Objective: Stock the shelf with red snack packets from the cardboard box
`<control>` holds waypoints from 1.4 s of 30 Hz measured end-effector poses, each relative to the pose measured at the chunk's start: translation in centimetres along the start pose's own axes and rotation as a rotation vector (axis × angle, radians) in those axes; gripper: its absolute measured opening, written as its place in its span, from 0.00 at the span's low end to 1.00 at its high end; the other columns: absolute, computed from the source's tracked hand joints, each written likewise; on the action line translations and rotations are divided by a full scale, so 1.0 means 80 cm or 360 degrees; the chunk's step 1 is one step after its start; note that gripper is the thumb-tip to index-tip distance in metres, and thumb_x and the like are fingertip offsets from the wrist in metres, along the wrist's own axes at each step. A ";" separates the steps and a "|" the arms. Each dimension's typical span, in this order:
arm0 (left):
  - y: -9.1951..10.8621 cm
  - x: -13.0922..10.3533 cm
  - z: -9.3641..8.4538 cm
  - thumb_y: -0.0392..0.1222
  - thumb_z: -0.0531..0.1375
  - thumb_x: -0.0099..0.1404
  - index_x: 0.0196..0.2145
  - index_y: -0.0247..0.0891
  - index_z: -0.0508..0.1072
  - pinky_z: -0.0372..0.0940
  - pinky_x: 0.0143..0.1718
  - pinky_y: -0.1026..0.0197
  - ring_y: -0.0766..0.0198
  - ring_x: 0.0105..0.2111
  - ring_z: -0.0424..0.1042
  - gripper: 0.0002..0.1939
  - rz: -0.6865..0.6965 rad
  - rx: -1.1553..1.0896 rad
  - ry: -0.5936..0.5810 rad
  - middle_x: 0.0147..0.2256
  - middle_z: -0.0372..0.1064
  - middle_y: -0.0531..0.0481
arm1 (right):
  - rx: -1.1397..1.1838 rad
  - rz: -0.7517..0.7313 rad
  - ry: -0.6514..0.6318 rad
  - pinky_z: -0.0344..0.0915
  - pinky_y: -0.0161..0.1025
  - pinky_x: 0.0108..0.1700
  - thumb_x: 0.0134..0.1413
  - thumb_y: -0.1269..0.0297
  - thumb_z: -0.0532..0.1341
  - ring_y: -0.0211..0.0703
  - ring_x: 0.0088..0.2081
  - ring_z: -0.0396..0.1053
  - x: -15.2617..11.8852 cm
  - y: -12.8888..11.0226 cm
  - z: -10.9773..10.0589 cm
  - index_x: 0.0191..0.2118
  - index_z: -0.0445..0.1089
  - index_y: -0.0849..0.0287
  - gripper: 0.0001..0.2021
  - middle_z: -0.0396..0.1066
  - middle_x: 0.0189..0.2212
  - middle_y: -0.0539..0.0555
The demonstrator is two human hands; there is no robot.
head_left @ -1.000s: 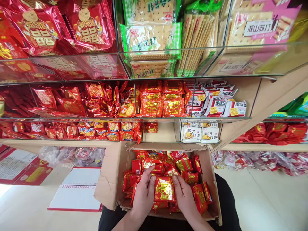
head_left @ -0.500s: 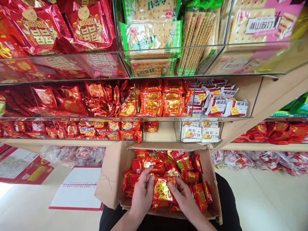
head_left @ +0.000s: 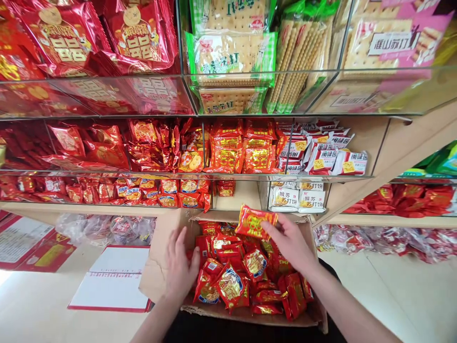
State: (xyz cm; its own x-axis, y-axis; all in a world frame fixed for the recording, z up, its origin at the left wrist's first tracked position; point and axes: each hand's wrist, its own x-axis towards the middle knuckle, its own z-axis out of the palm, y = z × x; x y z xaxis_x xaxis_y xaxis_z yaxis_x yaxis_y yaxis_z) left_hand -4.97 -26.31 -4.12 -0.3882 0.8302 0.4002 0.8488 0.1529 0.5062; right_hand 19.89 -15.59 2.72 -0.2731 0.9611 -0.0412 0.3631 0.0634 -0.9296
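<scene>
Between the thumb and fingers of my right hand (head_left: pixel 285 236) is a red snack packet (head_left: pixel 256 222) with gold print, held above the back edge of the box and just below the lowest shelf. My left hand (head_left: pixel 180 259) rests at the left side of the cardboard box (head_left: pixel 162 267), by its folded-out flap, fingers spread and holding nothing. Inside the box lie many loose red packets (head_left: pixel 230 286), some turned to show a blue and white round label. The box sits on my lap.
A low shelf compartment (head_left: pixel 243 194) holds a small stack of red packets (head_left: pixel 226 188) at its left. White cracker packs (head_left: pixel 298 197) stand to its right. Glass-fronted shelves of packets rise above. A flattened white and red carton (head_left: pixel 110 281) lies on the floor at left.
My right hand has lifted the red packet from over the box up and forward towards the low shelf. My left hand has let go of it and moved left to the box's side.
</scene>
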 end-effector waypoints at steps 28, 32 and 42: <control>-0.083 -0.030 0.021 0.42 0.52 0.59 0.60 0.42 0.46 0.53 0.53 0.42 0.49 0.59 0.47 0.33 -0.0445 0.0191 -0.0164 0.60 0.44 0.41 | -0.0815 0.0227 -0.0110 0.64 0.36 0.35 0.36 0.69 0.66 0.50 0.40 0.69 0.249 0.076 0.155 0.40 0.66 0.66 0.20 0.68 0.42 0.65; -0.084 -0.030 0.022 0.41 0.52 0.58 0.60 0.42 0.45 0.53 0.53 0.43 0.50 0.59 0.46 0.33 -0.0426 0.0203 -0.0149 0.60 0.44 0.41 | -0.0727 0.0212 -0.0107 0.64 0.35 0.33 0.36 0.70 0.66 0.48 0.37 0.70 0.258 0.080 0.171 0.37 0.68 0.63 0.16 0.71 0.38 0.61; -0.085 -0.030 0.022 0.40 0.53 0.58 0.60 0.42 0.45 0.54 0.53 0.43 0.49 0.59 0.46 0.33 -0.0396 0.0245 -0.0138 0.60 0.44 0.41 | -0.0536 0.0174 -0.0082 0.64 0.34 0.28 0.34 0.73 0.64 0.45 0.32 0.70 0.259 0.078 0.180 0.33 0.71 0.62 0.13 0.73 0.33 0.58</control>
State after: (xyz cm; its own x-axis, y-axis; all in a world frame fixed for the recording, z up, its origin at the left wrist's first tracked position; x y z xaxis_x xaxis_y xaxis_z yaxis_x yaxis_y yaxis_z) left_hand -9.19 -28.35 -9.88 -0.5644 0.7988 0.2083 0.7786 0.4311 0.4560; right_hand 3.72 0.82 -9.22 -0.2582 0.9527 -0.1602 0.6636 0.0544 -0.7461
